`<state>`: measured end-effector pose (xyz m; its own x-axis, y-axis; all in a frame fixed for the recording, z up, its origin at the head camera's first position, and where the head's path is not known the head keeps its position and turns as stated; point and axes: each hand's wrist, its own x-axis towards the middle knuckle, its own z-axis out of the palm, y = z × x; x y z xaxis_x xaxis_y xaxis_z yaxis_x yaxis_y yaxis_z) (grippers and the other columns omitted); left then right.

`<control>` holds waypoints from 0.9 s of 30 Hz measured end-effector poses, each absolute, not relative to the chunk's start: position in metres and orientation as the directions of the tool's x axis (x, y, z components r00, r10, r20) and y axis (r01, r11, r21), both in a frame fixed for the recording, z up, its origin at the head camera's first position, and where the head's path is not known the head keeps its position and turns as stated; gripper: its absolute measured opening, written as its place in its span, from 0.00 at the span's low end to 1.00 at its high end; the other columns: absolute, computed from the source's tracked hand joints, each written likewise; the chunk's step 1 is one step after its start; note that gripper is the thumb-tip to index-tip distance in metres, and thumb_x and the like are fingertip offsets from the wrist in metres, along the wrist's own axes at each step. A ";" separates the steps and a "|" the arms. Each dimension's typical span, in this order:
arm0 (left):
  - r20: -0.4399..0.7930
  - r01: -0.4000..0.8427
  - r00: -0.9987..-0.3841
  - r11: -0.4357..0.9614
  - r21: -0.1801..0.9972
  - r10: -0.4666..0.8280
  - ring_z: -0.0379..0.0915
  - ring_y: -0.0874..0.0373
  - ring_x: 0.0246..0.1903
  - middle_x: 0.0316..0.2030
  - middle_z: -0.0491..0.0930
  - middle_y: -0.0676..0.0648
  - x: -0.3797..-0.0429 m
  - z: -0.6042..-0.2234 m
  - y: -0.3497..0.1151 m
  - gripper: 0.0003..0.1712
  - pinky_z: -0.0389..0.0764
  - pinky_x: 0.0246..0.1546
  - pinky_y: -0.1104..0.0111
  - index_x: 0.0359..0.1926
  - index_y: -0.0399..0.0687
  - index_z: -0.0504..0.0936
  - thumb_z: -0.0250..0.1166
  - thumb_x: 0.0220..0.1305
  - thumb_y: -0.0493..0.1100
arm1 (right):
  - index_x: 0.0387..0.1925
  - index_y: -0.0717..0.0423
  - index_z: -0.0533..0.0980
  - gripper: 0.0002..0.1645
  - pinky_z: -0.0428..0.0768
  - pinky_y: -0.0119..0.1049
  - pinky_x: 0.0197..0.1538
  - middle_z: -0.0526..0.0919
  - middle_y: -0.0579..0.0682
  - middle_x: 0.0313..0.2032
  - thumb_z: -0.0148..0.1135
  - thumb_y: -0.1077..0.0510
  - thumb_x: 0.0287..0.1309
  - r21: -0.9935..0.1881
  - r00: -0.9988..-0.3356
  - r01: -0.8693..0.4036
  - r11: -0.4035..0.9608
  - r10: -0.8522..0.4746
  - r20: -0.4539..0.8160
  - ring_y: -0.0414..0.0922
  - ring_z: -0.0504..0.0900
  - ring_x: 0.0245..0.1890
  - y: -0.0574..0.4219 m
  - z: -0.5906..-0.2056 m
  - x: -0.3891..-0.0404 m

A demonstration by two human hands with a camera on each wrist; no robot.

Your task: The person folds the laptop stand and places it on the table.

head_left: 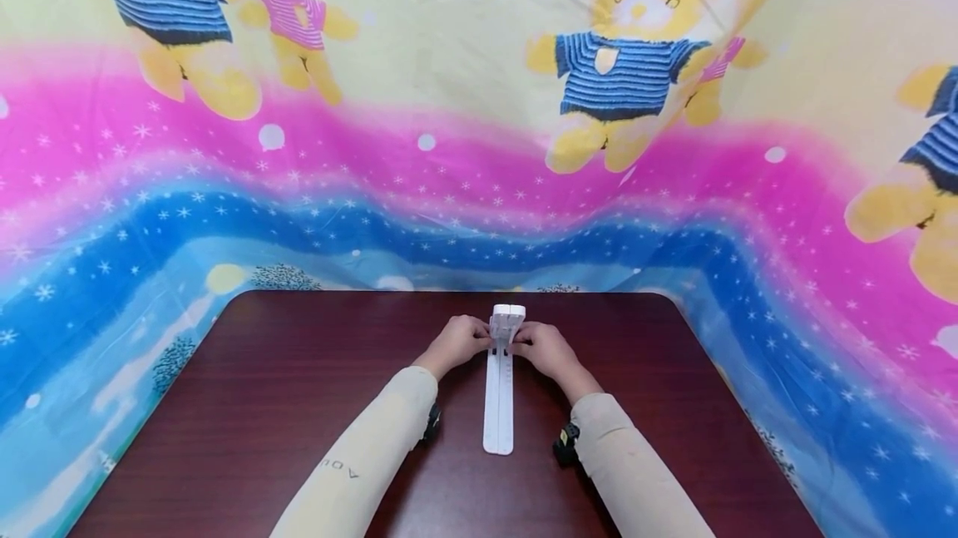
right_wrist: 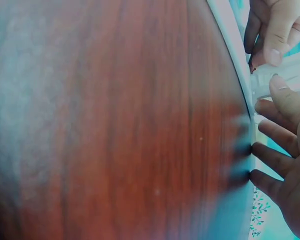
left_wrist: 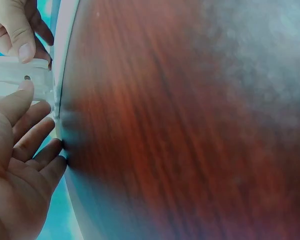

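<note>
A white folding piece [head_left: 498, 409], long and narrow, lies on the table with a raised part [head_left: 509, 318] standing at its far end; its exact kind is unclear. My left hand [head_left: 458, 344] pinches it from the left, near the foot of the raised part. From the opposite side my right hand [head_left: 550, 348] pinches it at about the same height. In the left wrist view, the left thumb rests on the white surface [left_wrist: 7, 82] beside a small dark hole. Both hands' other fingertips reach down to the tabletop in the wrist views.
The dark red-brown wooden table [head_left: 299, 405] has rounded far corners. Behind and beside it hangs a printed cloth [head_left: 449, 130] with teddy bears, pink and blue bands. A small black device [head_left: 566, 444] sits at the right wrist, another [head_left: 432, 422] at the left.
</note>
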<state>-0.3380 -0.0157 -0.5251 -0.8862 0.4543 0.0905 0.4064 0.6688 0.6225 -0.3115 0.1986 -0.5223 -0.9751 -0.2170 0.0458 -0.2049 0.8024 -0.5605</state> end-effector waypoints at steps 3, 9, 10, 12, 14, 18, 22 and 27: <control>0.080 0.368 -0.905 0.674 0.641 0.418 0.83 0.56 0.51 0.53 0.87 0.48 -0.337 -0.523 -0.017 0.13 0.84 0.47 0.65 0.32 0.51 0.94 0.68 0.70 0.49 | 0.30 0.46 0.87 0.07 0.82 0.42 0.47 0.86 0.45 0.45 0.72 0.50 0.63 -0.553 -0.977 -0.208 0.806 -0.198 0.079 0.43 0.83 0.42 0.198 -0.521 -0.312; 0.049 0.287 -0.935 0.667 0.688 0.351 0.79 0.58 0.30 0.39 0.88 0.52 -0.335 -0.520 -0.017 0.11 0.81 0.34 0.65 0.41 0.52 0.92 0.70 0.67 0.52 | 0.29 0.48 0.76 0.14 0.74 0.39 0.34 0.78 0.48 0.29 0.70 0.48 0.65 -0.597 -0.988 -0.152 0.788 -0.115 0.100 0.45 0.74 0.28 0.197 -0.518 -0.310; 0.051 0.283 -0.938 0.670 0.686 0.344 0.79 0.59 0.32 0.39 0.87 0.52 -0.335 -0.520 -0.017 0.12 0.83 0.37 0.64 0.44 0.52 0.91 0.70 0.67 0.53 | 0.32 0.48 0.75 0.13 0.76 0.40 0.36 0.79 0.48 0.31 0.71 0.48 0.64 -0.616 -0.990 -0.138 0.775 -0.097 0.100 0.46 0.76 0.31 0.197 -0.518 -0.310; 0.063 0.284 -0.941 0.671 0.685 0.334 0.81 0.59 0.39 0.44 0.87 0.51 -0.336 -0.520 -0.016 0.17 0.84 0.45 0.62 0.51 0.51 0.88 0.71 0.67 0.52 | 0.41 0.48 0.76 0.13 0.81 0.43 0.43 0.83 0.47 0.38 0.72 0.49 0.64 -0.654 -0.992 -0.125 0.746 -0.076 0.102 0.46 0.81 0.39 0.196 -0.518 -0.310; 0.082 0.293 -0.940 0.659 0.693 0.332 0.81 0.58 0.49 0.51 0.85 0.50 -0.337 -0.521 -0.014 0.22 0.83 0.55 0.59 0.58 0.50 0.84 0.71 0.66 0.51 | 0.50 0.48 0.76 0.18 0.84 0.48 0.51 0.85 0.48 0.47 0.72 0.50 0.63 -0.692 -0.992 -0.123 0.711 -0.068 0.106 0.48 0.84 0.49 0.195 -0.518 -0.310; 0.127 0.347 -0.917 0.599 0.721 0.379 0.77 0.55 0.60 0.60 0.82 0.48 -0.337 -0.520 -0.011 0.26 0.78 0.63 0.56 0.66 0.49 0.79 0.70 0.68 0.42 | 0.61 0.49 0.75 0.25 0.83 0.51 0.58 0.85 0.51 0.54 0.71 0.55 0.64 -0.768 -0.991 -0.134 0.626 -0.085 0.103 0.51 0.83 0.57 0.194 -0.520 -0.311; 0.168 0.414 -0.884 0.562 0.716 0.437 0.80 0.57 0.56 0.56 0.84 0.49 -0.335 -0.516 -0.008 0.21 0.81 0.58 0.59 0.62 0.49 0.81 0.68 0.68 0.36 | 0.60 0.50 0.78 0.23 0.84 0.50 0.57 0.86 0.51 0.52 0.70 0.59 0.64 -0.827 -0.991 -0.131 0.547 -0.099 0.091 0.51 0.84 0.56 0.194 -0.524 -0.311; 0.178 0.428 -0.878 0.564 0.706 0.443 0.82 0.61 0.48 0.49 0.87 0.52 -0.333 -0.515 -0.010 0.15 0.84 0.49 0.63 0.54 0.51 0.85 0.68 0.69 0.36 | 0.57 0.51 0.80 0.19 0.84 0.48 0.56 0.87 0.50 0.51 0.69 0.60 0.65 -0.848 -0.990 -0.134 0.514 -0.114 0.087 0.48 0.85 0.54 0.194 -0.524 -0.310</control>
<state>-0.3334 -0.0095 -0.5151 -0.8785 0.4433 0.1783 0.4281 0.5644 0.7058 -0.3103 0.1938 -0.5240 -0.9896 -0.1141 0.0874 -0.1340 0.5135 -0.8475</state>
